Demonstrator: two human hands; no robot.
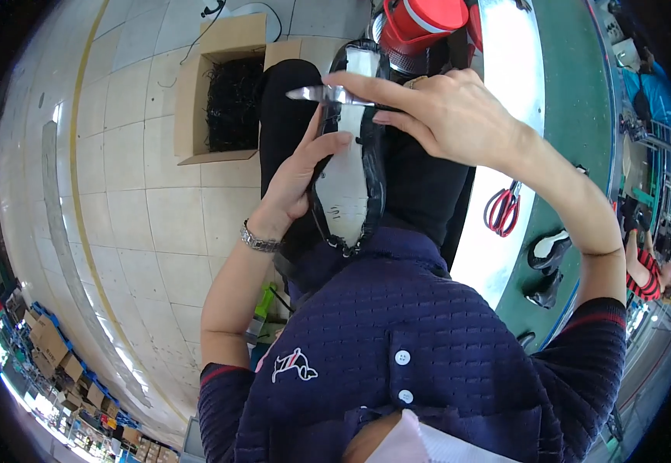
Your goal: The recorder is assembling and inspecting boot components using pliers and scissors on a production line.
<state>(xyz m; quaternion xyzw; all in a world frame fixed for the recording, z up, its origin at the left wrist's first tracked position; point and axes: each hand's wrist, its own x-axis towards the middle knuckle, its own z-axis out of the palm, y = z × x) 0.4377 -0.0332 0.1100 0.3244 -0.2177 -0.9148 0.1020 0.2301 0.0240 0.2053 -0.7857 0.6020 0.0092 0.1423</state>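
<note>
A black shoe upper pulled over a last (343,189) lies sole side up above my lap, its white underside showing and its black edge folded in unevenly all round. My left hand (297,171) grips it from the left, thumb across the white underside. In my right hand (451,116) is a shiny metal tool (316,93) with a tapering tip, held crosswise over the shoe's far half. The index finger stretches along the tool; its other end is hidden by my fingers, so its exact kind cannot be made out.
An open cardboard box (189,116) of black scraps stands on the tiled floor at left. Red-handled scissors (503,210) lie on the white bench edge at right. Beyond, black shoes (549,251) rest on a green belt (574,100). A red bucket (432,14) stands ahead.
</note>
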